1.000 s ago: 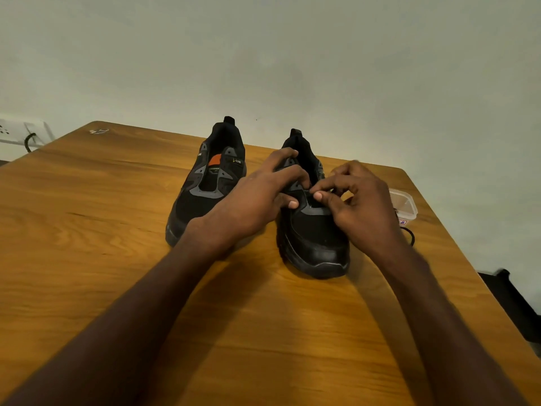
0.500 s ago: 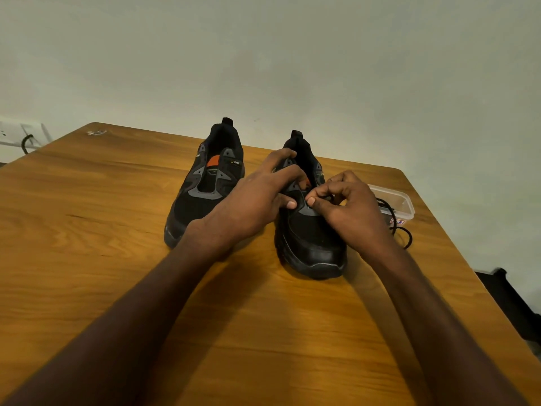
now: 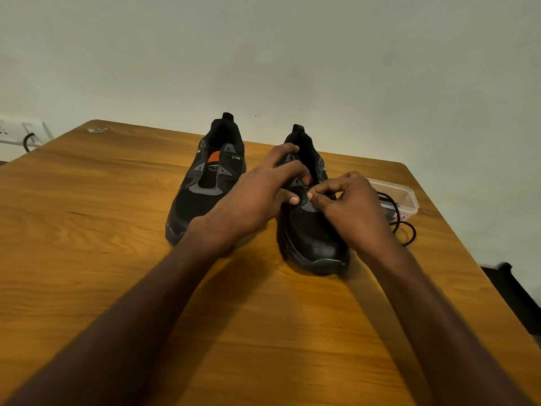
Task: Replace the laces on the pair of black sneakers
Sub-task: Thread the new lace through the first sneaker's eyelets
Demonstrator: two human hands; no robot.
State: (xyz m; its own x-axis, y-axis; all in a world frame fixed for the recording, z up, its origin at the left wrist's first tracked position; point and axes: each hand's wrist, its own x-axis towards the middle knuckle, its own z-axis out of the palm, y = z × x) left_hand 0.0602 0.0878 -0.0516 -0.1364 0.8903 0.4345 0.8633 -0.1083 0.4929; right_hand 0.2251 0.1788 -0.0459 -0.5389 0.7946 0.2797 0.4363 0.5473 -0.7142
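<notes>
We brace the right sneaker (image 3: 310,230) with our left hand (image 3: 257,197); right hand (image 3: 348,206) fingers pinch together at its lowest eyelet, apparently on a lace end. Left sneaker (image 3: 205,186), beside our left fingers, remains unlaced; nearly everything remains.

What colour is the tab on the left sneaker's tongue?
Orange, on the left sneaker; the tab shows best in the head view.

Sneakers (image 3: 310,230) black with grey trim, one orange tongue patch. Desk (image 3: 87,230) amber, wood-grained. Cord (image 3: 405,230) black.
</notes>
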